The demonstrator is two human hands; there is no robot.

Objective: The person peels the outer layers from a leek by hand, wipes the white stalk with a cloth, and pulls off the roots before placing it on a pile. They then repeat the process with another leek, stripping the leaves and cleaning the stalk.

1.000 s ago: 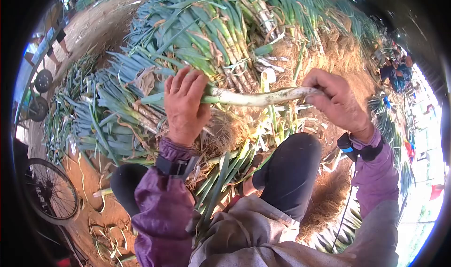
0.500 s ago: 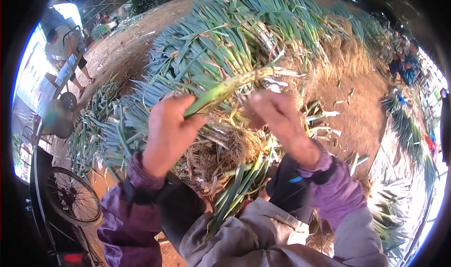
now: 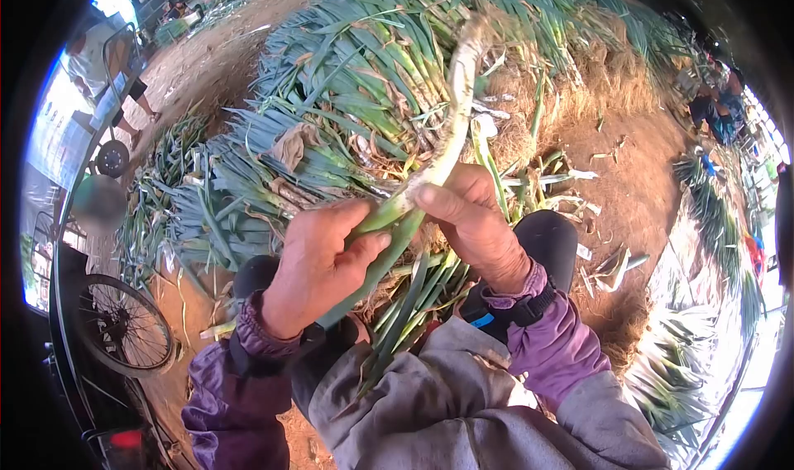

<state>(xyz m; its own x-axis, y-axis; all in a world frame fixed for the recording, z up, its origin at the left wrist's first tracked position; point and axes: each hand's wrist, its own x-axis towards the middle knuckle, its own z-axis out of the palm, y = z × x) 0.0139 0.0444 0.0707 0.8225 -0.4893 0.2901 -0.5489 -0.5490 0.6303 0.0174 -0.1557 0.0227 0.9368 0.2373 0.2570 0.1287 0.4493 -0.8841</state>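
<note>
At the two-handed grip: one green onion (image 3: 456,123). Left hand (image 3: 317,253) grasps its green end; right hand (image 3: 486,234) pinches the pale shank just beyond, likely steadying it. Root end points away toward the onion pile (image 3: 335,81), probably for clearance.

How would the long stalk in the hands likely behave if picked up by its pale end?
The stalk would probably stay fairly stiff along its thick pale part, which projects past the right hand with only slight curves. Its green leaf looks flatter and may flop.
</note>
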